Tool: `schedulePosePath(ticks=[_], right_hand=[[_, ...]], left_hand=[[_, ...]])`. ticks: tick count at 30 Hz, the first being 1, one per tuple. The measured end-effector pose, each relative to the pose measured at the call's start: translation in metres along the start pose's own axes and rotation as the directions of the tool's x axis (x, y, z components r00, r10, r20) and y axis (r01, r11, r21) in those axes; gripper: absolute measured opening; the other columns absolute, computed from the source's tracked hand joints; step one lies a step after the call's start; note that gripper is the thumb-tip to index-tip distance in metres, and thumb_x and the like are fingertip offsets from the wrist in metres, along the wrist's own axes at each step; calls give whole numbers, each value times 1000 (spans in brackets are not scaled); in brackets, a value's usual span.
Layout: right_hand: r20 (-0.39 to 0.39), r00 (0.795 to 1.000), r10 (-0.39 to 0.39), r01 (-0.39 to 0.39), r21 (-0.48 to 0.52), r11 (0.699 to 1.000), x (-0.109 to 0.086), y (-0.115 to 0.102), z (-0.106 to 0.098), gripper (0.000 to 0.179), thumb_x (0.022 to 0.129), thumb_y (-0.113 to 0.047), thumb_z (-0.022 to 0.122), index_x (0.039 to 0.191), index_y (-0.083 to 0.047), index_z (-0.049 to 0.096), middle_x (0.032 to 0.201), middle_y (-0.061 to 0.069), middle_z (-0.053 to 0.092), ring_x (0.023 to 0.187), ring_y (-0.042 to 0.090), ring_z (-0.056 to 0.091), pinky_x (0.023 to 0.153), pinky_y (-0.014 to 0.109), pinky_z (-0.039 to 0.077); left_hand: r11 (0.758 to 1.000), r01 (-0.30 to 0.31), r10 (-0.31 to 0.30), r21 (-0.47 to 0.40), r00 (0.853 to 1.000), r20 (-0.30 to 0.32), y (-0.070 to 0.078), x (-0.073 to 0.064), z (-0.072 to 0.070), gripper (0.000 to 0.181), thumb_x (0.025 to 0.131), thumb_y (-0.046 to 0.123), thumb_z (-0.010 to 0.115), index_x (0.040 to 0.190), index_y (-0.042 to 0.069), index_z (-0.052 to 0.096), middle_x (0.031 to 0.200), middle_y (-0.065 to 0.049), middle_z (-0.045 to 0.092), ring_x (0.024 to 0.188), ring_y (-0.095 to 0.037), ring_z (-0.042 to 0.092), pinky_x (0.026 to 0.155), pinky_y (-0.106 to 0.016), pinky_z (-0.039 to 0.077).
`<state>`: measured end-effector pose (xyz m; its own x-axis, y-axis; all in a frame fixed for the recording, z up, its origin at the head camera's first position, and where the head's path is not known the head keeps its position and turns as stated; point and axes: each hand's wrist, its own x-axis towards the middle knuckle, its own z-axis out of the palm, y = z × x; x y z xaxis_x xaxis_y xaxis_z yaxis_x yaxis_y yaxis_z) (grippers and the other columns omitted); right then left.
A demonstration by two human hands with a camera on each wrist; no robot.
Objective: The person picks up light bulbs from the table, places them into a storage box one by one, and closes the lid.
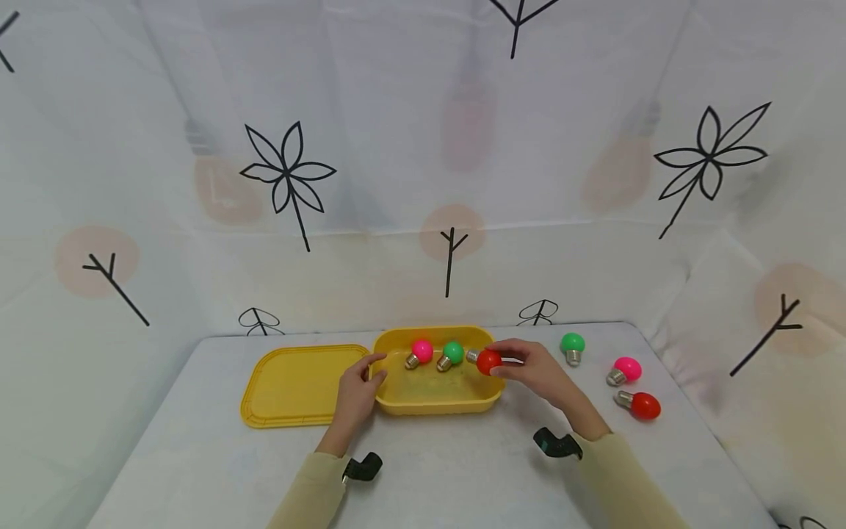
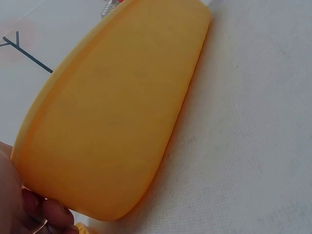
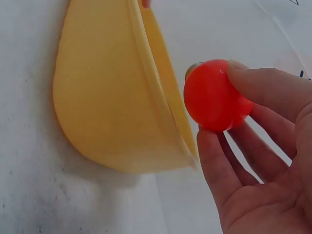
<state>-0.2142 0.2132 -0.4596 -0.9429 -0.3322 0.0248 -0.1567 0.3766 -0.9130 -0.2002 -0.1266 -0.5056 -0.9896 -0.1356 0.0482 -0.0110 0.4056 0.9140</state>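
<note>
My right hand pinches a red light bulb between thumb and fingers, over the right end of a yellow plastic container. In the right wrist view the red bulb is beside and above the container's rim, its metal base mostly hidden behind it. A pink bulb and a green bulb lie inside the container. My left hand holds the container's left end; in the left wrist view, its curled fingers are at the container wall.
A flat yellow lid lies left of the container on the white table. To the right lie another green bulb, another pink bulb and another red bulb. A patterned cloth hangs behind the table.
</note>
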Motion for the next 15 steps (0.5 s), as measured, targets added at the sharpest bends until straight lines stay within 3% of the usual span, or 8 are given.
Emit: schedulePosePath(ticks=[6,15], right_hand=[[39,999,2,-1,-27,1000,8,-3,4,42,89,-23,77,126,-7,67,121,11,65,117,34,59,89,38,53],[129,991,-29,27,17,999,21,-6,10,39,91,-19,73,127,-5,65,121,11,66,116,33,58,93,42,52]], left_hand=[[1000,15,-15,-8,1000,1,0,0,1,29,94,7,67,122,12,70,79,-4,40,78,-20,43,64,-28,33],[1000,4,-4,2,1000,-8,-1,-1,1,29,94,7,67,122,11,70,79,-5,41,78,-20,44,64,-28,33]])
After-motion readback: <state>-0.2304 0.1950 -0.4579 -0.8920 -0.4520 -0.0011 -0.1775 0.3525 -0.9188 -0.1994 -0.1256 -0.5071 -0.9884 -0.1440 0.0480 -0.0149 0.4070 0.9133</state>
